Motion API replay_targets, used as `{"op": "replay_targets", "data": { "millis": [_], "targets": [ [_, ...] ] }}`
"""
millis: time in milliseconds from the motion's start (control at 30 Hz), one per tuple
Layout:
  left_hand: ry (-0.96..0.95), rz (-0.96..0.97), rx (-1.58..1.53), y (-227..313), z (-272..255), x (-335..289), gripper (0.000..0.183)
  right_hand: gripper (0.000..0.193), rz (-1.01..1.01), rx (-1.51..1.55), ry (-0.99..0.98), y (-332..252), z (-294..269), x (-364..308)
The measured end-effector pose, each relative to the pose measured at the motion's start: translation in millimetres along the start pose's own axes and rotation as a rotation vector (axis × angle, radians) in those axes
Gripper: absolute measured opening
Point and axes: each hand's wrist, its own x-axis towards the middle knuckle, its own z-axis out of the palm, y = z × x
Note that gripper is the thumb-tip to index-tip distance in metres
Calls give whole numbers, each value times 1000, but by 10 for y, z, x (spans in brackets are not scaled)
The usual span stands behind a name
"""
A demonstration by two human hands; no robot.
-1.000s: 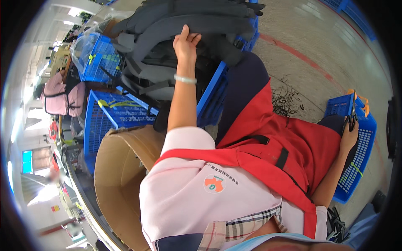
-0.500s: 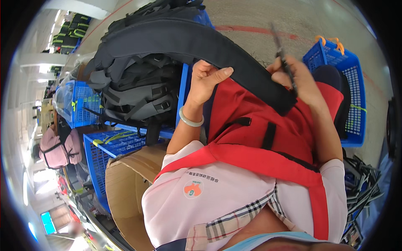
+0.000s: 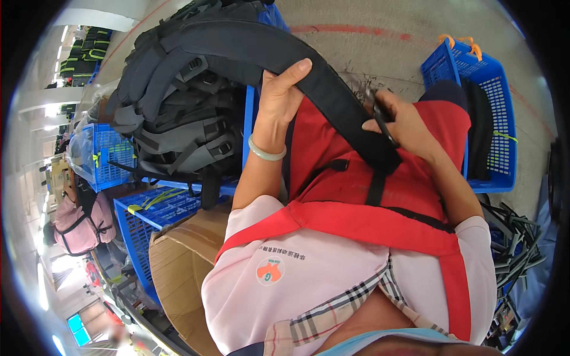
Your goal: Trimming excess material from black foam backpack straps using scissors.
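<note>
That padded black strap (image 3: pixel 332 95) runs across the upper middle of the frame, looks soft and floppy. Left hand (image 3: pixel 282 95) pinches it mid-length; right hand (image 3: pixel 404 124) is closed on small scissors (image 3: pixel 380 118) near its lower end. Best held flat, near the cut.

Bright, even light floods the scene, with glare blowing out the window strip down the left rim. The fisheye bends every straight edge near the border, and a black ring closes the corners. Centre detail is crisp, shadows are soft, and the far left background smears into blur.
</note>
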Motion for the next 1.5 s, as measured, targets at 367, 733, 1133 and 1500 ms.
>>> {"op": "replay_targets", "data": {
  "millis": [367, 733, 1133, 1500],
  "targets": [
    [20, -34, 90, -197, 146, 138, 20, 68, -114, -75, 206, -91, -149, 99],
    [-24, -61, 127, -278, 255, 256, 20, 67, -128, -137, 196, 20, -245, 191],
    [-23, -103, 112, -330, 302, 256, 21, 63, -189, -142, 197, 54, -308, 155],
    [29, -17, 37, -190, 355, 378, 18, 47, -84, -69, 195, 68, -374, 173]
  ]
}}
